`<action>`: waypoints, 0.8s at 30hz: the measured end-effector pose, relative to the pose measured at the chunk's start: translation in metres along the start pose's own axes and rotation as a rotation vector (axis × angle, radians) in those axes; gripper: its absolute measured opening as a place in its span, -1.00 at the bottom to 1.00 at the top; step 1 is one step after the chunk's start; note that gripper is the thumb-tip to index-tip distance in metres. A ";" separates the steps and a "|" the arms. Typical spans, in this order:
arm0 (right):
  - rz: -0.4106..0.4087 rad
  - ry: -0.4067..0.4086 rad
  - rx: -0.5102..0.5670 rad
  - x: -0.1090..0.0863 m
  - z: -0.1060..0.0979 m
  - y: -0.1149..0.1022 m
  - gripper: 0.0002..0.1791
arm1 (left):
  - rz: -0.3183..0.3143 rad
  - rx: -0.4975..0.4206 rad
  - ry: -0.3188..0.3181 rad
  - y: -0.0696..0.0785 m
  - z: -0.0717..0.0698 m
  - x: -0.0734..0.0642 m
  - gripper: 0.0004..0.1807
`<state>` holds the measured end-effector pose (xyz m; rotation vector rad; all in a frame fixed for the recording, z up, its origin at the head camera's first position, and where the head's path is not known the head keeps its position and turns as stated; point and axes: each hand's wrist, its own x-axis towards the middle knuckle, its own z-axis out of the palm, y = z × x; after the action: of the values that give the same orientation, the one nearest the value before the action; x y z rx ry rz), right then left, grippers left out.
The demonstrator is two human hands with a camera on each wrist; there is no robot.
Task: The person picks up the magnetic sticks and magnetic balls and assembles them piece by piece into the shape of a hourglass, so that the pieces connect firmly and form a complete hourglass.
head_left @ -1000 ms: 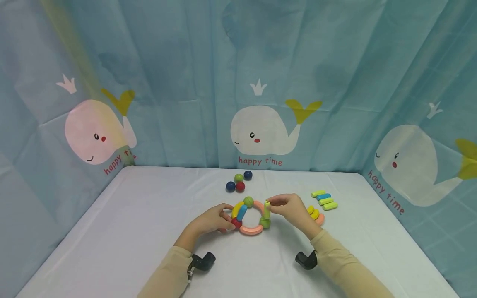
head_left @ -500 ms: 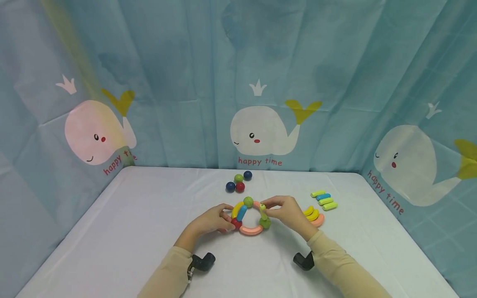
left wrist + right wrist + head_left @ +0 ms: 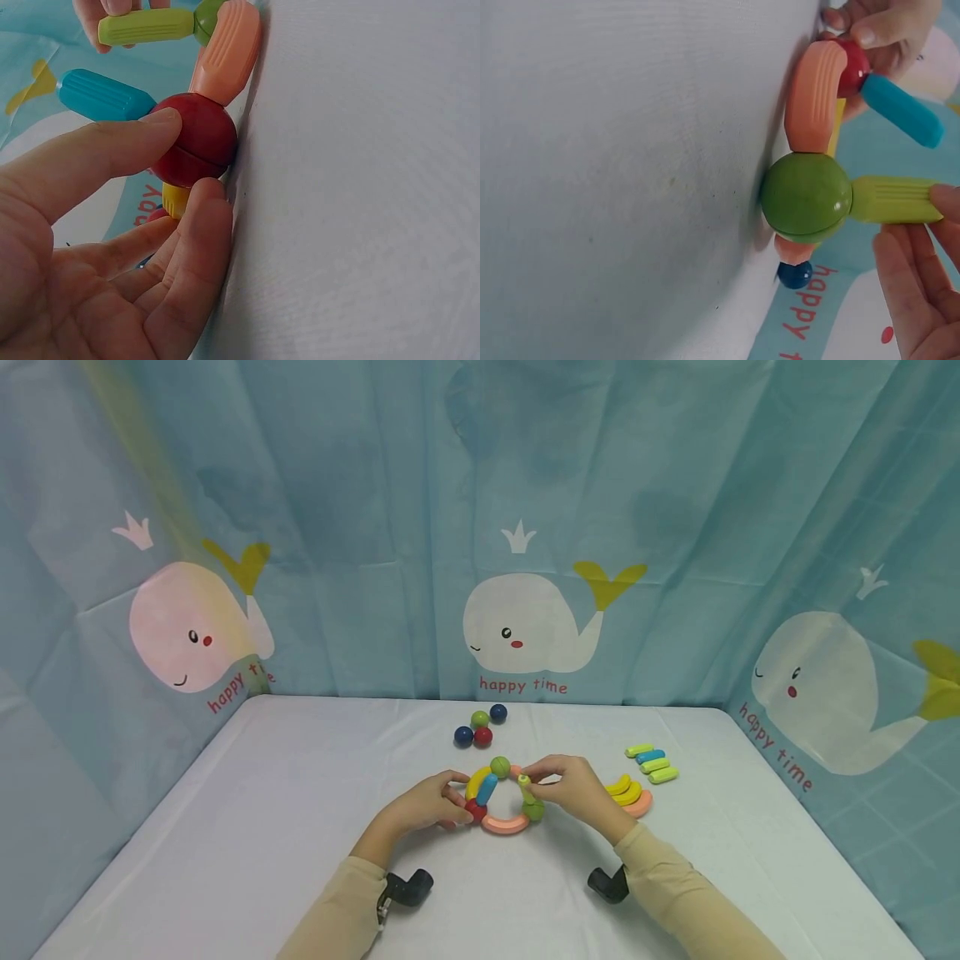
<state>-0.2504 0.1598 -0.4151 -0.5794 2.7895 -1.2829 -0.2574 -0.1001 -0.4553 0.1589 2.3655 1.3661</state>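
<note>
On the table lies a ring of toy building pieces: curved pink (image 3: 506, 825) and yellow (image 3: 476, 782) sticks joined by balls. My left hand (image 3: 429, 802) holds the red ball (image 3: 201, 139) at the ring's left, thumb on one side and fingers on the other. A blue stick (image 3: 105, 96) rises from that ball, leaning inward. My right hand (image 3: 573, 783) pinches the upper end of a light green stick (image 3: 892, 199). This stick's lower end meets the green ball (image 3: 806, 195) at the ring's right. Another green ball (image 3: 500, 767) is at the ring's far side.
Behind the ring are loose balls: two dark blue (image 3: 463, 737), one red (image 3: 483, 737) and one green (image 3: 480, 719). Beyond my right hand lie curved yellow pieces (image 3: 628, 792), a pink curved piece (image 3: 640, 805) and several short straight sticks (image 3: 656, 766). A whale-print curtain (image 3: 375, 635) surrounds the table.
My right hand has moved a little left, tipping the light green stick from upright to leaning inward over the ring. My left hand has stayed on the red ball.
</note>
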 end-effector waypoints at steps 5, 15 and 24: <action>0.033 -0.030 0.023 0.001 -0.001 0.001 -0.72 | 0.002 0.001 -0.001 0.000 0.000 0.000 -0.29; 0.400 0.014 0.310 0.013 -0.008 0.027 -0.62 | 0.007 0.024 0.004 0.001 -0.001 -0.001 -0.24; 0.527 -0.086 0.367 0.019 0.004 0.039 -0.66 | 0.004 0.059 0.033 0.003 0.004 -0.001 -0.23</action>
<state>-0.2806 0.1735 -0.4445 0.1117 2.3100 -1.5220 -0.2548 -0.0958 -0.4539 0.1587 2.4356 1.3107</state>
